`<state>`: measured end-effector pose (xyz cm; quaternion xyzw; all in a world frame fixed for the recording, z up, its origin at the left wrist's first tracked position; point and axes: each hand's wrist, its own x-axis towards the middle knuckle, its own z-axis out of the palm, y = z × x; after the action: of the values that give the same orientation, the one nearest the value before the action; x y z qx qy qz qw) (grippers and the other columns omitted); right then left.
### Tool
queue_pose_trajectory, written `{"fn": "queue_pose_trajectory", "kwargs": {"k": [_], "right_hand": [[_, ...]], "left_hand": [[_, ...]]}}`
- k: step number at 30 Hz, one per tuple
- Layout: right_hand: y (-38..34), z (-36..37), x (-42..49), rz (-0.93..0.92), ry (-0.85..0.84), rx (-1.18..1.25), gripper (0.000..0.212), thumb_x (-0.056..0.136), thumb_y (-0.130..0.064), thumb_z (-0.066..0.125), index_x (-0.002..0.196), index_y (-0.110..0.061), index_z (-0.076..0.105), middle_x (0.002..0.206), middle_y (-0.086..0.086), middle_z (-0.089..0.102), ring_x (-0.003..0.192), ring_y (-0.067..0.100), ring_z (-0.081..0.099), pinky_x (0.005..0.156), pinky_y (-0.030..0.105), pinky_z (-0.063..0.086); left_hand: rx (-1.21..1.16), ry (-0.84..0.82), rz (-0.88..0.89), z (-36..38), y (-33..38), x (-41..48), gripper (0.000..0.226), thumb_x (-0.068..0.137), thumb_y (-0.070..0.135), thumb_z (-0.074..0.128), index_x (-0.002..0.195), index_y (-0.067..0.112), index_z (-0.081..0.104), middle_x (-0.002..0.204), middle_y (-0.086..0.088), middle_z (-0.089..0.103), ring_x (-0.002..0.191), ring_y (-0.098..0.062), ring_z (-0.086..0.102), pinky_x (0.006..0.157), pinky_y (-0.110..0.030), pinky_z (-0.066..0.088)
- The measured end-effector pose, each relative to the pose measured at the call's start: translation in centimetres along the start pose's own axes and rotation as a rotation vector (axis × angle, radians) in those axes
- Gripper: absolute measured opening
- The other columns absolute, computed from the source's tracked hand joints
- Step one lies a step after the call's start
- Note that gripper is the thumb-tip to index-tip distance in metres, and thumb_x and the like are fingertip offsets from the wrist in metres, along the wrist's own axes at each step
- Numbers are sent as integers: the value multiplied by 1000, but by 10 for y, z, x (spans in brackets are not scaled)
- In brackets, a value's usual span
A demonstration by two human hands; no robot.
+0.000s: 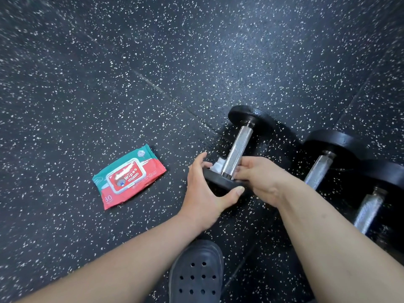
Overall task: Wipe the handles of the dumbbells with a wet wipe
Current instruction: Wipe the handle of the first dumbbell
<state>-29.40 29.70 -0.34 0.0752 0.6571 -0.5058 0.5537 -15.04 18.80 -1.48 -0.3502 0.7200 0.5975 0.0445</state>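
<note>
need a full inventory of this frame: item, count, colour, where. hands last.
left-most dumbbell: one, black heads, silver knurled handle, on the floor right of centre
other dumbbells: two, same colours, lying beside it to the right, untouched
wet wipe: one, white, at the near end of the left-most dumbbell's handle
wipes pack: one, red and green, lid closed, flat on the floor left of the hands
floor: black rubber with white specks
shoe: one, black, perforated, bottom centre
left hand: grips the left-most dumbbell's near head
right hand: holds the wet wipe round the handle's near end
</note>
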Motion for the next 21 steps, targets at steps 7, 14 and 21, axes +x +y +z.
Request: {"fn": "queue_pose_trajectory", "kwargs": {"k": [7,14,21], "right_hand": [[-5,2,-8,-50,271,103,29,95,6,68,120,-9,72,103,7,82,105,20,77,97,33,59],[-9,10,-52,-141,444,-370,6,91,-26,78,95,-30,78,82,-11,79,72,10,70,74,35,56],[-27,8,-25,-639,642,-758,18,97,-21,75,111,-30,81,104,-9,55,82,7,60,82,30,57]], "left_hand": [[9,5,-2,0,3,-2,120,60,70,81,158,39,20,141,14,43,136,-7,43,121,-37,34],[-5,4,-8,0,2,-2,118,61,69,84,156,42,20,140,16,43,137,-8,44,121,-41,35],[-10,8,-15,1,3,-2,117,61,69,84,156,43,21,141,17,43,137,-6,42,121,-39,34]]}}
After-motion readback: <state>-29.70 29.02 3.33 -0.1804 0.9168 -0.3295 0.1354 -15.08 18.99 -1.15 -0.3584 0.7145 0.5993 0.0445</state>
